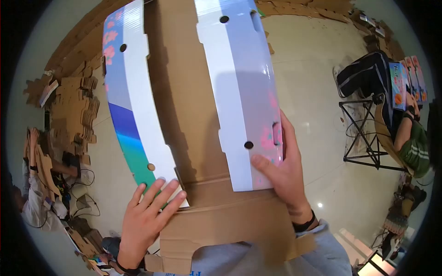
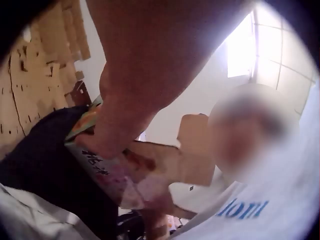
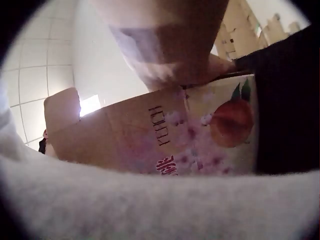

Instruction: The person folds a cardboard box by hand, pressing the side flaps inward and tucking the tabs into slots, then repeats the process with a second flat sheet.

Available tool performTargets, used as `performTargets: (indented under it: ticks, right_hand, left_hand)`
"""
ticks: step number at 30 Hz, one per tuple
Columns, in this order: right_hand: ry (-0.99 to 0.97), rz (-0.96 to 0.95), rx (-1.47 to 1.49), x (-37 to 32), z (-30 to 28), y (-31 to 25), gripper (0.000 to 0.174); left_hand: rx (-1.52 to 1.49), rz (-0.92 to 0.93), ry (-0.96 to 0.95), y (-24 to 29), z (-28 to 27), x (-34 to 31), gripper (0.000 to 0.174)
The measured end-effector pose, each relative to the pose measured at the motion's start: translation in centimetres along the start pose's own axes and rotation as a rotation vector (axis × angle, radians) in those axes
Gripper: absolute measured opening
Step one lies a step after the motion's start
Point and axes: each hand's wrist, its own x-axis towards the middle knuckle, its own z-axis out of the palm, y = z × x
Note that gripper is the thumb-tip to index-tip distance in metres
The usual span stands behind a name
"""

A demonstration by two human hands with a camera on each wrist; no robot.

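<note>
A printed cardboard box (image 1: 184, 92) stands with its brown inside facing up, its long side flaps folded inward. My left hand (image 1: 148, 216) lies with spread fingers on the near end of the left flap. At the right side panel, my right hand (image 1: 287, 168) grips the near corner, thumb on the printed face and fingers round the outer side. A brown end flap (image 1: 225, 225) reaches toward my body. In the right wrist view the box's outer face (image 3: 200, 130) shows a peach and pink blossoms.
Flat cardboard pieces (image 1: 73, 110) are stacked at the left, and more line the far edge. A seated person (image 1: 410, 133) at the right is beside printed boxes (image 1: 398, 85) and a black metal stand (image 1: 375, 138). Another person (image 1: 34, 184) sits at the left.
</note>
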Motion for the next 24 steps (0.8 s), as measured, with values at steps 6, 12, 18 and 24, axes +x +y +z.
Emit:
performTargets:
  ticks: [6, 12, 18, 24]
  right_hand:
    - [-0.029, 0.097, 0.179, -0.8, -2.8, 1.5, 0.086]
    - [0.097, -0.014, 0.590, -0.7, -3.0, -2.2, 0.084]
    - [0.257, -0.261, -0.499, 0.2, -1.0, -1.4, 0.074]
    - [0.204, -0.333, -0.640, 0.4, -1.0, -0.7, 0.065]
  left_hand:
    - [-0.441, 0.122, 0.308, -1.1, 0.4, 1.6, 0.053]
    - [-0.851, 0.062, 0.955, -0.9, 7.4, 4.6, 0.080]
    - [-1.102, -0.284, 1.248, 2.3, 8.4, 6.5, 0.128]
    - [-1.074, -0.329, 1.064, 2.2, 3.0, 6.5, 0.088]
